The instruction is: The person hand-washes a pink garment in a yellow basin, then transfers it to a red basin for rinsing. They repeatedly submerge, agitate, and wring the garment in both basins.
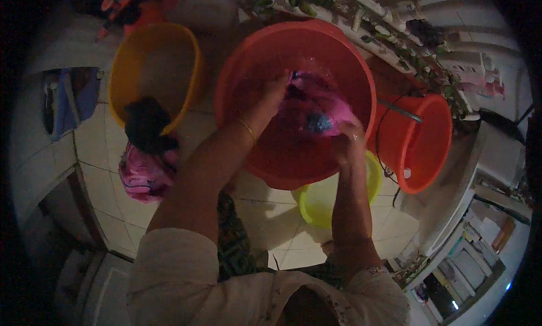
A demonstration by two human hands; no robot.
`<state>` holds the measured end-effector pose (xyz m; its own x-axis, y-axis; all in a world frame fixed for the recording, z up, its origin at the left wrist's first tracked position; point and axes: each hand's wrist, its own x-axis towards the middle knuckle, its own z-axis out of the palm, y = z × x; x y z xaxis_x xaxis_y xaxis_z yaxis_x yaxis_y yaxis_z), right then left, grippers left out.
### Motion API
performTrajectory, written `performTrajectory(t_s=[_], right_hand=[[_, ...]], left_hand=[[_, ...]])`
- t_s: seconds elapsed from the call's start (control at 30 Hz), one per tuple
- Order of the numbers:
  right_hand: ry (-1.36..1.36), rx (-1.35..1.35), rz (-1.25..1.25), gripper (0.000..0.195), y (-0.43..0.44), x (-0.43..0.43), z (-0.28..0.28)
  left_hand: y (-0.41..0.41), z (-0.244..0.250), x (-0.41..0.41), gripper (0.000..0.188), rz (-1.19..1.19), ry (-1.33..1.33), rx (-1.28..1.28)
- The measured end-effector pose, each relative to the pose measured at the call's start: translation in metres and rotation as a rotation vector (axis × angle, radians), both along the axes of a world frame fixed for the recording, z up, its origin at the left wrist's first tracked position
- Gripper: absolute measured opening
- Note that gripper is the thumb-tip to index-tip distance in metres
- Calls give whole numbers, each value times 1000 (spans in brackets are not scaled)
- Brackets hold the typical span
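Observation:
A wet pink garment (334,108) with a dark printed patch is spread between my hands inside a large red plastic tub (296,173). Its far left edge is pinched in my left hand (277,87), which wears a thin bangle at the wrist. On the near right side, my right hand (351,135) grips the cloth, its fingertips partly hidden by the fabric. Water glints at the far side of the tub. The picture is dim, so the depth of the water cannot be made out.
Left of the tub stands a yellow-orange basin (190,89) with dark cloth (148,122) over its rim. Pink cloth (146,178) lies below it. A yellow-green basin (317,203) sits under my right forearm. An orange bucket (432,144) is at right, near potted plants (381,34).

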<state>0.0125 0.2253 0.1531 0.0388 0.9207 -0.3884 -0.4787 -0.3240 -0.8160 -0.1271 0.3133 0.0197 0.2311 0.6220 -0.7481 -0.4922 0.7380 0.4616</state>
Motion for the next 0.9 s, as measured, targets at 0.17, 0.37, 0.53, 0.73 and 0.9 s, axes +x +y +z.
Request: performTrajectory(t_s=[0.17, 0.37, 0.53, 0.73, 0.9], right_hand=[[244, -52, -421, 47, -45, 37, 36], [-1037, -261, 552, 56, -50, 46, 3], [-1567, 236, 475, 66, 19, 16, -60], [-2062, 213, 489, 56, 38, -20, -175], [-1570, 343, 353, 45, 39, -28, -156]], left_hand=[[24, 66, -12, 33, -127, 308, 590], [46, 160, -14, 32, -316, 768, 1234], [37, 107, -8, 27, -311, 1033, 1307], [5, 34, 9, 25, 25, 464, 239], [-4, -59, -31, 30, -381, 721, 309]])
